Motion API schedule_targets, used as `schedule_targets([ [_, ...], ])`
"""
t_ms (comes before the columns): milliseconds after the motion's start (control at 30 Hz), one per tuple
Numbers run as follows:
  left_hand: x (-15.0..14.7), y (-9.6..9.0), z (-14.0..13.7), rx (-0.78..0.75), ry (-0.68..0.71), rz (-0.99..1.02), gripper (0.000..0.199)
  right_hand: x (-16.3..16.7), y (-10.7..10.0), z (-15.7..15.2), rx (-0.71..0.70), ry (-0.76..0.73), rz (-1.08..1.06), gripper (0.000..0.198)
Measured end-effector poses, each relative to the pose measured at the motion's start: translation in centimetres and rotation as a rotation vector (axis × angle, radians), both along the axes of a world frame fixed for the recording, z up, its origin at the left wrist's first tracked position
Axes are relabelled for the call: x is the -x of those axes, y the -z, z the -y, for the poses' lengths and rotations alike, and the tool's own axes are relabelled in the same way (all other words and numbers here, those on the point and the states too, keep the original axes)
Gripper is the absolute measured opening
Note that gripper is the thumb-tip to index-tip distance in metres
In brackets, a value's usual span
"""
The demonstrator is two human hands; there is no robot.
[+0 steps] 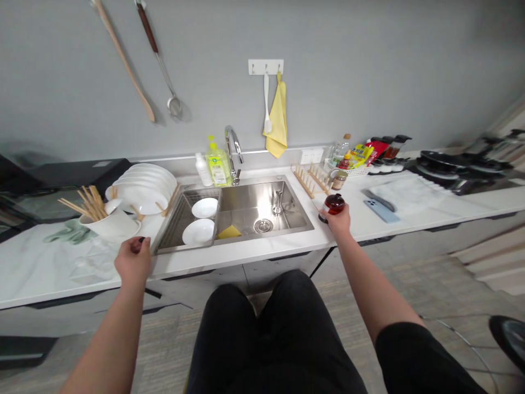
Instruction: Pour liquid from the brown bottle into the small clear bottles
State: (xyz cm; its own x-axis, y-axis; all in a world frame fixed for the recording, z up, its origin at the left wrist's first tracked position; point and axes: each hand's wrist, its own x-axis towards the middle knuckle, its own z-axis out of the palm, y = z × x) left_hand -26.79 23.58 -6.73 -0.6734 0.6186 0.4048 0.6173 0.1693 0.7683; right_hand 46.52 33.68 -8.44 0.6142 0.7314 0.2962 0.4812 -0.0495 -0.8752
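My right hand gripped a dark-red jar near the sink.
Likely slick, best held round its body; my curled left hand pinched a dark object.

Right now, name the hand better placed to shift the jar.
The right hand, likely: its grip is on the jar. The left hand is across the sink and seems to hold a small dark thing.
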Motion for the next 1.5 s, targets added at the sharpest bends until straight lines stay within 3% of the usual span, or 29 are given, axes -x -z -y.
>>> schedule_targets([
  [167, -8.3, -2.8, 0.4, -0.306, 0.221, 0.403, 0.045, 0.9, -1.9, 2.0, -0.048, -0.125, 0.031, 0.090],
  [367, -19.3, -8.0, 2.5, -0.397, 0.567, 0.591, 0.042, 6.5, -5.9, 7.8, -0.117, -0.458, -0.014, 0.085],
  [533, -27.5, -10.6, 6.5, -0.312, 0.949, 0.702, 0.044, 13.6, -7.8, 14.1, -0.059, -0.710, -0.068, 0.091],
  [667, -31.7, -11.4, 9.4, -0.199, 1.093, 0.728, 0.038, 18.8, -7.8, 18.5, -0.104, -0.842, -0.065, 0.086],
  [767, -32.5, -10.9, 10.8, -0.170, 1.129, 0.649, 0.032, 21.4, -7.8, 20.8, -0.095, -0.915, -0.090, 0.083],
  [933, -31.3, -9.9, 12.4, -0.164, 1.078, 0.415, 0.025, 23.3, -8.0, 23.1, -0.068, -0.953, -0.093, 0.077],
  [1033, -30.3, -10.5, 13.6, -0.161, 1.070, 0.210, 0.022, 23.7, -8.1, 24.0, -0.060, -0.940, -0.072, 0.075],
  [1200, -29.8, -12.1, 16.0, -0.115, 1.168, -0.040, 0.031, 24.1, -8.0, 25.3, -0.087, -0.906, -0.021, 0.073],
  [1367, -29.9, -12.2, 16.4, -0.077, 1.163, -0.047, 0.027, 24.0, -7.8, 26.5, -0.060, -0.938, -0.007, 0.074],
  [1500, -28.8, -10.7, 16.1, -0.113, 1.239, 0.222, 0.037, 23.3, -7.3, 27.3, -0.065, -0.979, -0.031, 0.082],
])
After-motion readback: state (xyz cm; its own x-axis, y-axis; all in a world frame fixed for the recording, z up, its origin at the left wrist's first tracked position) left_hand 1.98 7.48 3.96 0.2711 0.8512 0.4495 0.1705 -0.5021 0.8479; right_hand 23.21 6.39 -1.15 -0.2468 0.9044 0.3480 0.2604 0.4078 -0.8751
